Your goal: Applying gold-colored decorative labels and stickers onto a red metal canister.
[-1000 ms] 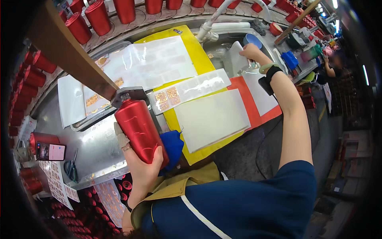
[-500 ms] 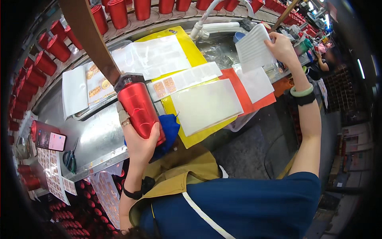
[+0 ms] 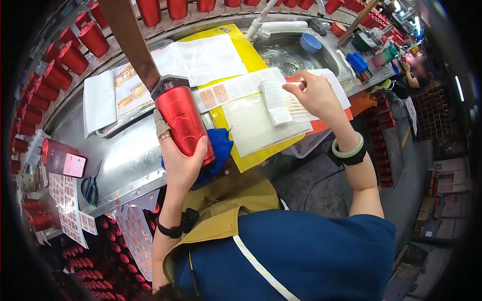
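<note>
My left hand (image 3: 182, 163) is wrapped round a red metal bottle (image 3: 184, 120) with a raised pattern, tilted over the bench edge. A dark angular collar (image 3: 169, 83) surrounds its top, against a brown upright bar (image 3: 128, 40). My right hand (image 3: 317, 95) hovers over the sheet pile, thumb and forefinger slightly apart and nothing visible between them. Just left of these fingertips lies a curled white ridged sheet (image 3: 276, 104). Below it is a cream sheet (image 3: 241, 128) on yellow sheeting (image 3: 251, 161). A white strip (image 3: 241, 88) with two gold decals (image 3: 213, 95) lies alongside. A blue cloth (image 3: 219, 145) is beneath the bottle.
Red containers (image 3: 93, 39) line the shelf along the back and left. A sink (image 3: 276, 55) with a blue bowl (image 3: 310, 43) lies behind the sheets. Scissors (image 3: 90, 189) and a phone (image 3: 67, 163) are at left; a co-worker (image 3: 416, 72) is far right.
My right hand has come down and left from above the sink. The white sheet it gripped now lies curled on the pile. My left hand still holds the red bottle.
</note>
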Available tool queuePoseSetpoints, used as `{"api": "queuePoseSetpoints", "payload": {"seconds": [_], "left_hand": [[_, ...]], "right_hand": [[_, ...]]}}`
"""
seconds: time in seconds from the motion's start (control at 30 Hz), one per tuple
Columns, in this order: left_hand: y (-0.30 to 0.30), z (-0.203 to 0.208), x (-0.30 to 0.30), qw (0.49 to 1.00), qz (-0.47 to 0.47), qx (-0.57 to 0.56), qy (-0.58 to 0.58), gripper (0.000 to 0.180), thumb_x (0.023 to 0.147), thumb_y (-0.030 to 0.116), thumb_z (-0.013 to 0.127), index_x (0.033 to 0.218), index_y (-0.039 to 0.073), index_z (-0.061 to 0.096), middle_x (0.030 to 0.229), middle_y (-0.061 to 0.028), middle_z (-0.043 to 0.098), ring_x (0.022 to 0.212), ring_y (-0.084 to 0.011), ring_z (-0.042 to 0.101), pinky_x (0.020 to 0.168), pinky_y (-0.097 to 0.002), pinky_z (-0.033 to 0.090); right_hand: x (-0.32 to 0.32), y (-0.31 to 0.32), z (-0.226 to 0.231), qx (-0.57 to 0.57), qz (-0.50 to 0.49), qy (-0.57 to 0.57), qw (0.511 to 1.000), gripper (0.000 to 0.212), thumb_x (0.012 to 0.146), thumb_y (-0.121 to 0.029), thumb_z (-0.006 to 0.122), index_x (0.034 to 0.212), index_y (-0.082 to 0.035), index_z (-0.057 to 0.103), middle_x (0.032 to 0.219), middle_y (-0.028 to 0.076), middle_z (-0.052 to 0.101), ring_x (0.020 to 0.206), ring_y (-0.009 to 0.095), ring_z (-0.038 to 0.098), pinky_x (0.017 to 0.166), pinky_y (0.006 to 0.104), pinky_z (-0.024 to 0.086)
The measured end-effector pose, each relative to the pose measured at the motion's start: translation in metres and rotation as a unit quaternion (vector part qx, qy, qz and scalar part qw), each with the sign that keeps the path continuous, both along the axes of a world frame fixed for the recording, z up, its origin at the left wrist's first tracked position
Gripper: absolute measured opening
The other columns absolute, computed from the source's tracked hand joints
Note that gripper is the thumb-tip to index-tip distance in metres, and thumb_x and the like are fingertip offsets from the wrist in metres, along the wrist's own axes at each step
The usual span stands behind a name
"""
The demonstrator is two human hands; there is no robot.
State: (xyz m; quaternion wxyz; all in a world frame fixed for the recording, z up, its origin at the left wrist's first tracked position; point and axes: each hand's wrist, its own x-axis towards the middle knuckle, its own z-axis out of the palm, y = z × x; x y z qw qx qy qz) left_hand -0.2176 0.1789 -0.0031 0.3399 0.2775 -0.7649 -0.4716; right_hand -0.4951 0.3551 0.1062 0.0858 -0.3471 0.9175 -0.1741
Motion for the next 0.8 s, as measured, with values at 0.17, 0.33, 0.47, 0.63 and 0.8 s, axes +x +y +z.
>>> {"api": "queuePoseSetpoints", "payload": {"seconds": [0.17,0.33,0.47,0.63,0.8], "left_hand": [[0.001,0.002,-0.001,1.0,-0.006,-0.006,0.0,0.1,0.084,0.019,0.078,0.159,-0.007,0.017,0.162,-0.0274,0.026,0.151,-0.037,0.028,0.123,-0.0423,0.024],[0.0,0.001,0.0,1.0,0.001,0.01,-0.011,0.101,0.084,0.02,0.079,0.159,-0.007,0.017,0.164,-0.0266,0.023,0.154,-0.0362,0.024,0.125,-0.0415,0.022],[0.0,-0.002,0.001,1.0,0.005,0.021,-0.009,0.098,0.085,0.02,0.079,0.159,-0.005,0.019,0.158,-0.0258,0.032,0.146,-0.035,0.035,0.12,-0.0412,0.03],[0.002,0.0,-0.001,0.999,0.002,0.042,0.0,0.094,0.085,0.019,0.079,0.158,-0.004,0.023,0.151,-0.0243,0.04,0.136,-0.0323,0.046,0.113,-0.0406,0.038],[0.002,-0.002,-0.001,1.0,0.001,-0.006,0.015,0.082,0.089,0.014,0.077,0.153,-0.002,0.029,0.139,-0.0173,0.05,0.122,-0.0243,0.055,0.105,-0.0365,0.046]], "right_hand": [[-0.021,0.032,-0.046,0.062,-0.004,0.01,0.998,0.058,0.088,-0.045,0.074,0.108,0.01,0.072,0.091,0.029,0.073,0.089,0.041,0.073,0.081,0.0453,0.056],[0.011,0.025,-0.087,-0.017,-0.038,-0.044,0.998,0.066,0.08,-0.055,0.08,0.099,0.007,0.071,0.083,0.023,0.073,0.081,0.038,0.071,0.078,0.043,0.056],[0.045,-0.007,-0.095,-0.085,-0.062,-0.03,0.994,0.071,0.074,-0.06,0.084,0.1,0.004,0.066,0.089,0.021,0.071,0.087,0.036,0.07,0.078,0.0441,0.055],[0.063,-0.035,-0.1,-0.055,-0.025,0.002,0.998,0.062,0.075,-0.054,0.085,0.096,0.0,0.062,0.092,0.016,0.066,0.091,0.031,0.066,0.079,0.0427,0.053],[0.071,-0.055,-0.109,-0.005,-0.002,0.076,0.997,0.048,0.079,-0.04,0.082,0.101,-0.001,0.062,0.098,0.016,0.067,0.098,0.034,0.067,0.083,0.0446,0.055]]}}
